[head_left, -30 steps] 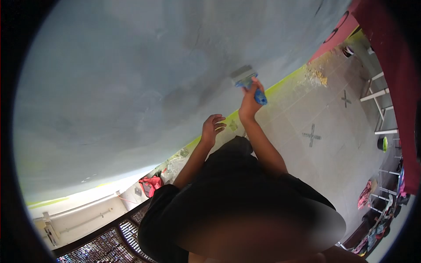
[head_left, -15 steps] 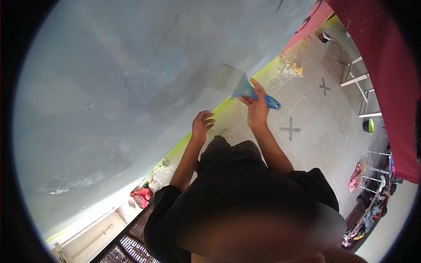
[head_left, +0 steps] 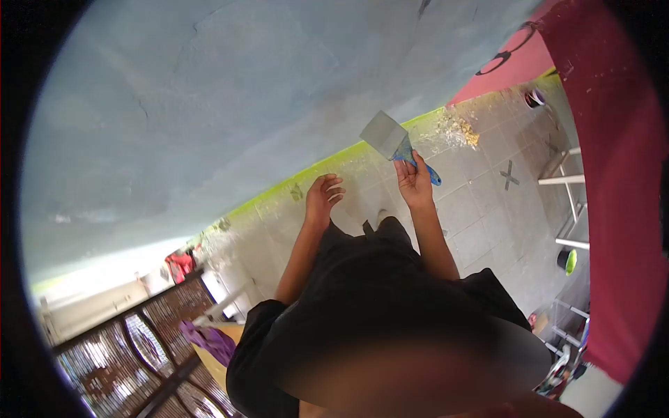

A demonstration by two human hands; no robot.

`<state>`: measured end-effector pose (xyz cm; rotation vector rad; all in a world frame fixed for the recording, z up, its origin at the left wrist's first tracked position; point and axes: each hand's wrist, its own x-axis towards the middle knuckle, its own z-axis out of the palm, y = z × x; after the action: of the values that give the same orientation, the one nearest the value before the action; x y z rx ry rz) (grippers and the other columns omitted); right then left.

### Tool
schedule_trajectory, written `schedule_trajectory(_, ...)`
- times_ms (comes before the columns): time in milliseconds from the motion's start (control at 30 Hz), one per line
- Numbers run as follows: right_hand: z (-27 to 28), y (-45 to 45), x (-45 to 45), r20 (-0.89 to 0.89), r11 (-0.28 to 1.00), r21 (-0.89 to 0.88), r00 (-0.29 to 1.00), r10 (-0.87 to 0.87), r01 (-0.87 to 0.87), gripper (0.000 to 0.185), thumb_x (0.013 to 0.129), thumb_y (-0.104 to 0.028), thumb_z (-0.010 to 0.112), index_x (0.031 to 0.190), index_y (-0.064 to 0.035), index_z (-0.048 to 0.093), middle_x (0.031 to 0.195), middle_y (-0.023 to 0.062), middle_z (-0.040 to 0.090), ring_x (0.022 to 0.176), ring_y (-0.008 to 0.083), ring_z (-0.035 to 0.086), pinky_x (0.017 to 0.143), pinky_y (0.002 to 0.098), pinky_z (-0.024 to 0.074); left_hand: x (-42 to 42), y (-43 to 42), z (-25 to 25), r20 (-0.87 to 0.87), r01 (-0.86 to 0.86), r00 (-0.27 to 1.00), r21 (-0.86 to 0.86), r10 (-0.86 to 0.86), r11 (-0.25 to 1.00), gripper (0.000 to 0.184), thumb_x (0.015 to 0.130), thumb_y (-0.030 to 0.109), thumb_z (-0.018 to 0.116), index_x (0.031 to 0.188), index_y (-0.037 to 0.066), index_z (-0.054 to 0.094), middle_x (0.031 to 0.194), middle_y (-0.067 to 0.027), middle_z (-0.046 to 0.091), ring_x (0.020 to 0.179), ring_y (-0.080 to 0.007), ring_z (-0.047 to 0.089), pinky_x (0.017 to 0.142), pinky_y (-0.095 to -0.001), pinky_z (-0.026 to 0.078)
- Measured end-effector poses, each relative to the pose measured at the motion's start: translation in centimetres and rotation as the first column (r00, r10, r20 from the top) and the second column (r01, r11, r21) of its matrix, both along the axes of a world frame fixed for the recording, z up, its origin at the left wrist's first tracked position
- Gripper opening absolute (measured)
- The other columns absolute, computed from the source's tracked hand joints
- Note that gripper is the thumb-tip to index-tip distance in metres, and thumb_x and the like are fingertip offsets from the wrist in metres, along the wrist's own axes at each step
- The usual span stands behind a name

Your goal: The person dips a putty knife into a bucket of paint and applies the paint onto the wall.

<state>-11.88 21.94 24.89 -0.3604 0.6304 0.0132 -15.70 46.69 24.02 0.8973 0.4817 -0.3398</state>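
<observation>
My right hand (head_left: 416, 183) grips the blue handle of a wide scraper (head_left: 385, 135), whose flat grey blade points up and left. The blade lies over the lower edge of the grey-blue wall (head_left: 230, 104) in this view; whether it touches the wall I cannot tell. Over the floor, left of the scraper, my left hand (head_left: 323, 197) holds nothing, its fingers loosely curled and apart.
Yellow-green paint lines the wall's foot. Crumbled debris (head_left: 461, 132) lies on the tiled floor (head_left: 481, 216). At the right are a white-legged stool (head_left: 573, 179), a black bucket (head_left: 566, 260) and a dark red cloth (head_left: 613, 209). A purple cloth (head_left: 209, 340) hangs lower left.
The scraper has come down from the wall's surface, and its blade now shows a broad face. The view has turned, bringing the purple cloth into sight. My left hand remains empty.
</observation>
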Motion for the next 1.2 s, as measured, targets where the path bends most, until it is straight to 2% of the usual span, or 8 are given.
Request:
schedule_trajectory(100, -1.5, -5.0, -0.6, -0.010, 0.974, 0.028, 0.974, 0.227, -0.227, 0.018, 0.086, -0.014, 0.068, 0.100, -0.0067, 0.060, 0.087, 0.0094, 0.066, 0.081, 0.0216, 0.066, 0.079, 0.0338, 0.0588, -4.1, -4.0, -0.3, -0.047, -0.133, 0.990, -0.026, 0.132, 0.991, 0.029, 0.098, 0.030, 0.042, 0.110, 0.007, 0.056, 0.104, -0.0068, 0.063, 0.089, -0.0216, 0.062, 0.081, -0.0352, 0.048)
schedule_trajectory(267, 0.5, -7.9, -3.2, -0.066, 0.912, 0.026, 0.910, 0.410, -0.409, 0.015, 0.085, -0.013, 0.070, 0.096, -0.0099, 0.061, 0.084, 0.0070, 0.067, 0.077, 0.0189, 0.066, 0.069, 0.0312, 0.0589, -10.6, -8.5, 0.9, -0.080, -0.269, 0.960, -0.008, 0.268, 0.963, 0.027, 0.098, 0.030, 0.041, 0.109, 0.009, 0.056, 0.104, -0.0061, 0.063, 0.089, -0.0220, 0.062, 0.081, -0.0351, 0.048)
schedule_trajectory(400, 0.0, -7.5, -5.3, -0.068, 0.833, 0.041, 0.831, 0.553, -0.551, 0.012, 0.085, -0.014, 0.070, 0.093, -0.0104, 0.061, 0.081, 0.0051, 0.066, 0.078, 0.0183, 0.066, 0.067, 0.0299, 0.0582, -14.9, -9.7, 1.4, -0.069, -0.390, 0.918, 0.018, 0.390, 0.921, 0.028, 0.098, 0.029, 0.041, 0.110, 0.009, 0.055, 0.105, -0.0063, 0.063, 0.089, -0.0220, 0.061, 0.081, -0.0348, 0.047)
schedule_trajectory(500, 1.4, -5.3, -8.6, -0.030, 0.789, 0.029, 0.788, 0.615, -0.614, 0.012, 0.085, -0.014, 0.071, 0.091, -0.0106, 0.062, 0.076, 0.0031, 0.064, 0.072, 0.0170, 0.064, 0.065, 0.0298, 0.0576, -19.2, -9.6, 2.1, -0.051, -0.456, 0.888, 0.038, 0.458, 0.889, 0.028, 0.098, 0.029, 0.040, 0.110, 0.008, 0.055, 0.106, -0.0067, 0.063, 0.089, -0.0218, 0.061, 0.081, -0.0349, 0.047)
schedule_trajectory(567, 0.8, -4.3, -10.7, 0.038, 0.748, 0.087, 0.753, 0.657, -0.658, 0.010, 0.085, -0.015, 0.070, 0.090, -0.0124, 0.062, 0.072, 0.0023, 0.065, 0.066, 0.0155, 0.063, 0.063, 0.0294, 0.0572, -22.1, -9.6, 2.2, -0.030, -0.486, 0.873, 0.039, 0.487, 0.873, 0.029, 0.098, 0.029, 0.040, 0.110, 0.008, 0.055, 0.107, -0.0068, 0.062, 0.089, -0.0216, 0.061, 0.081, -0.0348, 0.047)
schedule_trajectory(700, 0.1, -3.1, -16.4, 0.056, 0.705, 0.097, 0.711, 0.701, -0.703, 0.013, 0.083, -0.014, 0.072, 0.090, -0.0110, 0.062, 0.069, 0.0011, 0.060, 0.062, 0.0138, 0.058, 0.061, 0.0299, 0.0559, -29.2, -9.1, 1.7, 0.017, -0.533, 0.846, 0.038, 0.533, 0.845, 0.029, 0.098, 0.029, 0.039, 0.111, 0.008, 0.055, 0.107, -0.0066, 0.062, 0.089, -0.0210, 0.061, 0.082, -0.0345, 0.047)
schedule_trajectory(967, 1.2, -3.0, -31.3, -0.050, 0.688, -0.038, 0.689, 0.723, -0.725, 0.015, 0.081, -0.015, 0.073, 0.089, -0.0110, 0.061, 0.078, 0.0021, 0.065, 0.070, 0.0143, 0.061, 0.063, 0.0285, 0.0551, -45.1, -8.9, 0.0, -0.047, -0.614, 0.788, 0.007, 0.614, 0.789, 0.030, 0.098, 0.032, 0.041, 0.113, 0.010, 0.054, 0.106, -0.0050, 0.062, 0.090, -0.0207, 0.061, 0.082, -0.0344, 0.047)
schedule_trajectory(1200, 0.8, -6.3, -41.1, -0.013, 0.719, -0.030, 0.720, 0.694, -0.694, 0.015, 0.082, -0.015, 0.072, 0.090, -0.0102, 0.060, 0.082, 0.0044, 0.066, 0.073, 0.0147, 0.063, 0.063, 0.0281, 0.0546, -55.0, -8.6, -1.2, -0.020, -0.735, 0.674, 0.093, 0.739, 0.672, 0.042, 0.095, 0.035, 0.043, 0.128, 0.008, 0.043, 0.111, -0.0089, 0.059, 0.089, -0.0226, 0.059, 0.082, -0.0368, 0.046)
